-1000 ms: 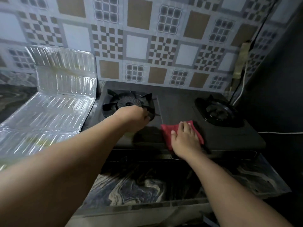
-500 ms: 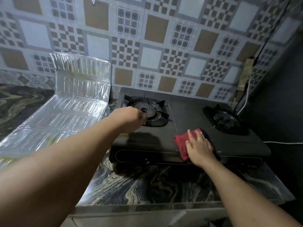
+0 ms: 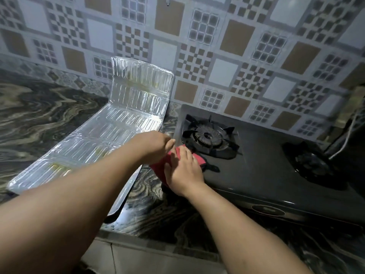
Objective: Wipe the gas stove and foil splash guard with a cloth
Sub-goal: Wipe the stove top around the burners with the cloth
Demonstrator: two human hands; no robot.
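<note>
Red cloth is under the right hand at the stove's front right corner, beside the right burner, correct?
Not quite. The head view shows the red cloth under the right hand at the stove's front left corner, beside the left burner, not the right one.

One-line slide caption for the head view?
Right hand presses red cloth on gas stove's left front corner; left hand alongside.

I note a dark marbled countertop [image 3: 45, 117] with swirling pale veins. Behind it I see a wall of patterned tiles [image 3: 223, 62] in brown, white and checkered squares. A white cable [image 3: 349, 133] hangs at far right.
</note>
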